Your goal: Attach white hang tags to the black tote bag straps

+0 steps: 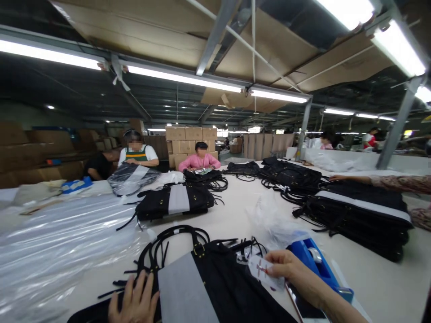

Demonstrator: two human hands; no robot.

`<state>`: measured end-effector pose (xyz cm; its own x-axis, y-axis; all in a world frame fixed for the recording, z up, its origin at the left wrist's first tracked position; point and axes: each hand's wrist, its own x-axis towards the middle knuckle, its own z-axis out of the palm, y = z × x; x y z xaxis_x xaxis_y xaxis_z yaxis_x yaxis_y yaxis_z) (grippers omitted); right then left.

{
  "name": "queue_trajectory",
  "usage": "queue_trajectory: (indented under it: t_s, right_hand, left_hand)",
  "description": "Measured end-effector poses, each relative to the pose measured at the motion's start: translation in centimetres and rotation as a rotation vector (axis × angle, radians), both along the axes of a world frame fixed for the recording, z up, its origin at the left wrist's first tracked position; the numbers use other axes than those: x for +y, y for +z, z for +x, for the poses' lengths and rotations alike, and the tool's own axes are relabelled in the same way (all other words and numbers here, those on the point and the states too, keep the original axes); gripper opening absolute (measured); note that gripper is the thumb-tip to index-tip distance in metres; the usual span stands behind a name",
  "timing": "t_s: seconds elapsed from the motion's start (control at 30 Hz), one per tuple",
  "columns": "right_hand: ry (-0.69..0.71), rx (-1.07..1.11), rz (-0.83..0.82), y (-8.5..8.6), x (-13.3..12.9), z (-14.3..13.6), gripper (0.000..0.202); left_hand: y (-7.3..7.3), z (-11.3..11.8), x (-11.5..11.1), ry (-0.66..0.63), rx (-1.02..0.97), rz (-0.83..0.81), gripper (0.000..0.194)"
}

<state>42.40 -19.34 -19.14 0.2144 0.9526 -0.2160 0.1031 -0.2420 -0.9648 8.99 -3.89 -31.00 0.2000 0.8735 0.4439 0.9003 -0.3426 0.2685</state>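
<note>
A black bag (232,287) with a grey band (185,287) across it lies on the table in front of me, its looped handles pointing away. My left hand (134,299) rests flat on the bag's left part, fingers spread. Between thumb and fingers, my right hand (286,265) pinches a white tag (261,270) with small reddish marks, above the bag's right side. Beside my right hand stands a blue tape dispenser (314,262) with a roll in it. A phone-like dark object (305,305) lies partly under my right forearm.
Clear plastic sheets (67,242) cover the left of the table (235,206). Black bags lie ahead (151,204) and in a pile at right (363,220), where another person's hand (338,178) rests. Crumpled plastic (272,220) lies behind the dispenser. Two people work across the table.
</note>
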Motion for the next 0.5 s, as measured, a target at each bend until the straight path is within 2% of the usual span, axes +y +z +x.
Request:
queue_trajectory:
  t_s: [0.07, 0.17, 0.23, 0.33, 0.4, 0.5]
  right_hand:
    - [0.093, 0.112, 0.012, 0.2, 0.5, -2.0, 0.017]
    - [0.223, 0.192, 0.007, 0.2, 1.4, -5.0, 0.018]
    - [0.302, 0.236, -0.002, 0.1, 2.1, -6.7, 0.020]
    - [0.365, 0.276, -0.022, -0.3, 2.8, -8.7, 0.023]
    - [0.382, 0.282, -0.044, -0.6, 3.0, -9.4, 0.025]
    - [0.382, 0.288, -0.076, -1.3, 3.0, -9.8, 0.027]
  left_hand:
    - [2.4, 1.1, -1.2, -0.123, -0.164, -0.095, 0.044]
    - [5.6, 2.7, -3.2, -0.335, -0.548, -0.465, 0.046]
    - [6.9, 3.5, -4.3, -0.528, -0.772, -0.672, 0.055]
    - [7.4, 4.1, -5.6, -0.706, -0.928, -0.785, 0.064]
    - [7.1, 4.2, -6.2, -0.713, -0.999, -0.817, 0.053]
    - [6.4, 4.3, -6.8, -0.648, -1.163, -0.876, 0.026]
